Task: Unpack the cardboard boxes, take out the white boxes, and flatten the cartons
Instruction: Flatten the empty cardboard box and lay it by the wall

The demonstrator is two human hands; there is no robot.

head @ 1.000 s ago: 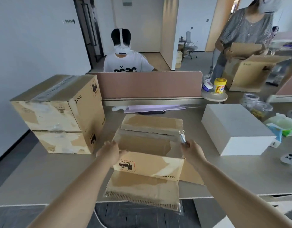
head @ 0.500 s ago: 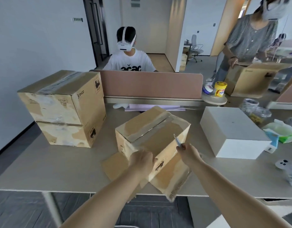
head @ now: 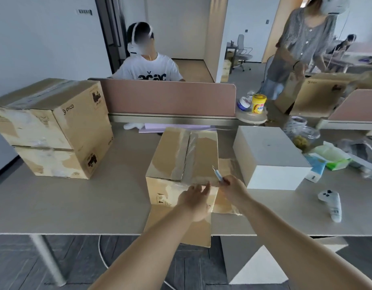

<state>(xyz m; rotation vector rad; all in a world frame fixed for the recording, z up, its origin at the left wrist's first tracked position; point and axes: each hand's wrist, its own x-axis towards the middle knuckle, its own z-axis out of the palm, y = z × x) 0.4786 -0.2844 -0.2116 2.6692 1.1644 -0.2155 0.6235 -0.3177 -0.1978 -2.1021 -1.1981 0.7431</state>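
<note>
A taped cardboard carton (head: 182,158) stands upside down in the middle of the desk, its loose flaps spread flat under it toward the desk's front edge. My left hand (head: 194,198) rests on the carton's near top edge with the fingers extended. My right hand (head: 233,188) grips a small blue-handled cutter (head: 217,174), blade pointing up, by the carton's near right corner. A white box (head: 268,155) sits on the desk just right of the carton. Two sealed cartons (head: 55,128) are stacked at the left.
A pink divider (head: 170,97) runs along the back of the desk (head: 76,204), with a seated person behind it. A white controller (head: 330,203) lies at the right, near tissue packs (head: 329,156) and jars (head: 300,130). A standing person handles another carton (head: 319,93) at the back right.
The carton has been turned from lying open toward me to standing closed side up and square to me. My left hand moved from its side to the near top edge.
</note>
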